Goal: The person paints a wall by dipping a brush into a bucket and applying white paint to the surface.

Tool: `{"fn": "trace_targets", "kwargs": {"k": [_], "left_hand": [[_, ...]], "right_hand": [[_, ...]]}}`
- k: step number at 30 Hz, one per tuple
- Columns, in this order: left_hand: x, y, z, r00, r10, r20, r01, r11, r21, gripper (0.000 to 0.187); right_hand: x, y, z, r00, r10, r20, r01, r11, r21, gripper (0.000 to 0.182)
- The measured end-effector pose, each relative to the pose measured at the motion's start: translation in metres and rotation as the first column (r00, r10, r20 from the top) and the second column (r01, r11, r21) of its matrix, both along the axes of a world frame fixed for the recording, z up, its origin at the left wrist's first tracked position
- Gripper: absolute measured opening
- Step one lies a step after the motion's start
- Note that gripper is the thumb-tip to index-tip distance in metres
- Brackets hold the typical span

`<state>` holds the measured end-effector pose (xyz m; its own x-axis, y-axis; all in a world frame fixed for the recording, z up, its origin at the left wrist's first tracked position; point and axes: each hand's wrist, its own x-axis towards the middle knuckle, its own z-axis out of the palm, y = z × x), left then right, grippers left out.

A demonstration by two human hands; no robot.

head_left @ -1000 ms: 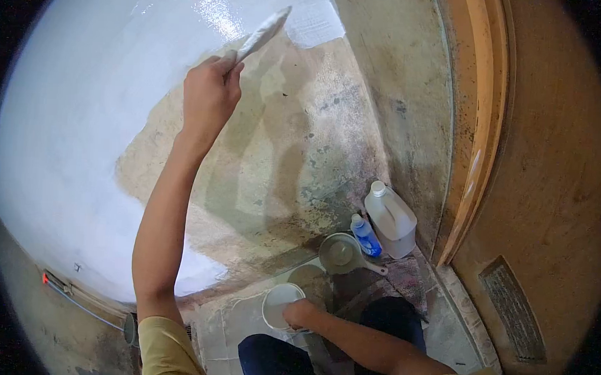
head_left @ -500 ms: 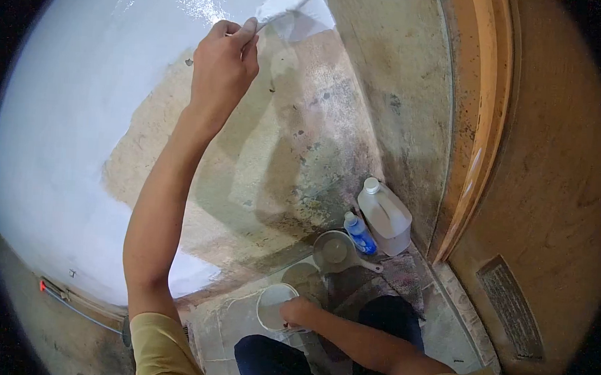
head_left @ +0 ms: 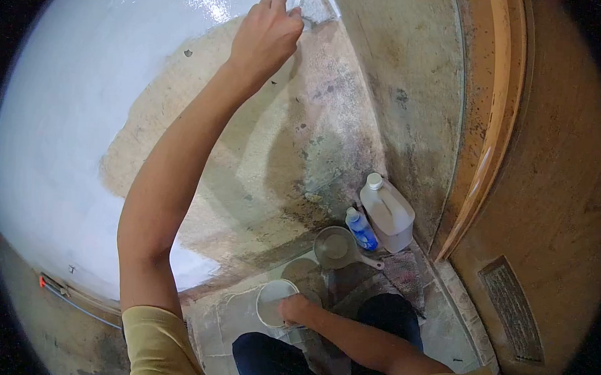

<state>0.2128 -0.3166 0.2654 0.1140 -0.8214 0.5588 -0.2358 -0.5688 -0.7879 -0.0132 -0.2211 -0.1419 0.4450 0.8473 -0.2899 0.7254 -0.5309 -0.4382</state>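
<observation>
My left hand [head_left: 267, 35] is raised against the wall, its fingers closed round a paintbrush [head_left: 315, 6] whose bristles are coated in white. The brush touches the wall [head_left: 249, 138] close to the corner, at the edge of the wet white paint [head_left: 69, 110]; its handle is mostly hidden by my hand. Low down, my right hand [head_left: 296, 309] grips the near side of a small white bucket [head_left: 260, 309] above the floor, between my knees. The bucket's contents look pale, and I cannot make them out clearly.
By the corner stand a translucent jug [head_left: 396, 222] with a white cap and a blue-and-white bottle [head_left: 362, 232]. A grey dipper [head_left: 331, 248] with a handle lies beside them. A wooden door frame [head_left: 494, 129] is on the right, with a vent [head_left: 510, 307] lower down.
My left hand has moved right, carrying the paintbrush toward the wall corner, and white now covers more there. My right hand and the bucket have barely shifted.
</observation>
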Motion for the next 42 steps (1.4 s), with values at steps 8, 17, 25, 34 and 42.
{"fn": "trace_targets", "kwargs": {"k": [8,17,25,34,42], "left_hand": [[-0.002,-0.022,-0.003,0.997,0.042,-0.057,-0.041,0.999,0.007,0.014],[-0.009,-0.036,-0.003,0.986,0.102,-0.132,-0.105,0.994,-0.020,0.012],[-0.011,-0.045,0.007,0.980,0.146,-0.133,-0.149,0.989,-0.011,0.014],[-0.018,-0.036,0.007,0.984,0.169,-0.054,-0.167,0.985,0.048,0.011],[-0.016,-0.010,0.002,0.993,0.104,-0.064,-0.100,0.993,0.059,0.007]], "right_hand": [[0.001,0.001,-0.001,1.000,0.000,0.015,0.000,1.000,0.013,0.028],[-0.006,0.013,-0.028,0.987,-0.024,0.159,0.007,0.994,0.108,0.022],[-0.007,-0.002,0.001,0.997,0.017,0.082,-0.020,0.999,0.038,0.022],[-0.008,-0.008,0.012,0.999,0.035,0.034,-0.035,0.999,0.005,0.025],[-0.014,0.004,-0.012,0.997,-0.010,0.080,0.005,0.998,0.061,0.022]]}}
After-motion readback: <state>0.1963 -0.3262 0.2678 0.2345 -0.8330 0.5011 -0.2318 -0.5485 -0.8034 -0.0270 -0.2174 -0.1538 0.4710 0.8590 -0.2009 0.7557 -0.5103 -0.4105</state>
